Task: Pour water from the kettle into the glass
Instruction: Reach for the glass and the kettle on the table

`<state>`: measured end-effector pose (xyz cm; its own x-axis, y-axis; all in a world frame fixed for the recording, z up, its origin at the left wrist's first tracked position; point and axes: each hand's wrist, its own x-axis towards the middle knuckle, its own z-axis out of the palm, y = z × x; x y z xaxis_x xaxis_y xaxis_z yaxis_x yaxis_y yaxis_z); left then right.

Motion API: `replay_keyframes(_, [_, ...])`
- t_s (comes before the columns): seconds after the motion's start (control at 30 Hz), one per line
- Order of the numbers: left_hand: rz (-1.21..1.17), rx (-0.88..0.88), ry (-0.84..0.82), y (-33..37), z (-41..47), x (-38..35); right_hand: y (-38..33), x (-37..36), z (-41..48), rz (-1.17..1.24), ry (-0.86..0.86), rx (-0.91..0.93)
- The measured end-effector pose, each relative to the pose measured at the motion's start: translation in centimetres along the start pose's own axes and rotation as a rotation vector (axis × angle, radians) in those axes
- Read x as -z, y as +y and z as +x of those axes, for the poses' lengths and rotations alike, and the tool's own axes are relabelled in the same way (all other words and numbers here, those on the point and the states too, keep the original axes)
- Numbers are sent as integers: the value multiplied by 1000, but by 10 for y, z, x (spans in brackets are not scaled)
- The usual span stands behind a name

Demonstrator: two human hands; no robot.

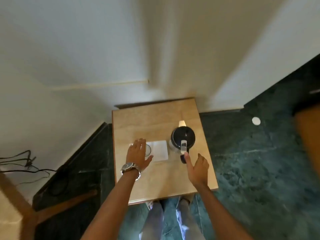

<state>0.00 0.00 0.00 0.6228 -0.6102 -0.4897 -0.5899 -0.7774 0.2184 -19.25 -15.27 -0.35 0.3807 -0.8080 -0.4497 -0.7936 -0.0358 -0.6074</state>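
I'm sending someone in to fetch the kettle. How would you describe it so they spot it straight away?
Look at the small light wooden table set against the white wall. On its right half stands the kettle, just right of a white napkin. It is the only dark, round thing there, with a pale spout and handle strip.

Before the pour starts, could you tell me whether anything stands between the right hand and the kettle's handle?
Nothing visible does. The right hand is open just short of the kettle, with a fingertip at its handle. The left hand is over the glass, off to the side.
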Motion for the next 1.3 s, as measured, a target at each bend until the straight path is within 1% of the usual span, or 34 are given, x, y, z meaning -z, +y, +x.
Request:
replay_keyframes(0.07, [-70,78,-1,-13,15,-28,1,-11,14,268,-76,-23])
replay_keyframes(0.1, [-112,111,0,-23,20,-39,-4,-16,19,357,-85,16])
replay_keyframes(0.13, [-160,146,-21,-31,24,-51,-7,-22,26,410,-87,-4])
replay_keyframes(0.17, [-218,167,-28,-38,31,-62,-6,-32,31,491,-55,-12])
replay_keyframes(0.23, [-318,195,-17,-45,42,-81,0,-46,36,612,-22,-12])
replay_keyframes(0.3, [-375,190,13,-50,49,-91,1,-52,39,631,-5,34])
replay_keyframes(0.43, [-515,195,57,-57,63,-109,4,-63,45,690,82,9])
replay_keyframes(0.57, [-579,210,119,-60,71,-117,18,-57,49,602,64,149])
replay_keyframes(0.63, [-601,228,149,-62,73,-121,22,-56,50,573,52,182])
replay_keyframes(0.73, [-639,246,194,-61,74,-123,20,-55,48,560,64,168])
replay_keyframes(0.83, [-686,251,205,-59,73,-124,21,-55,47,573,72,169])
replay_keyframes(1.0, [-711,269,211,-55,75,-123,20,-54,51,651,59,63])
replay_keyframes(1.13, [-723,265,227,-49,71,-119,22,-53,55,720,132,1])
replay_keyframes(1.3, [-758,223,239,-38,66,-110,25,-34,64,714,202,30])
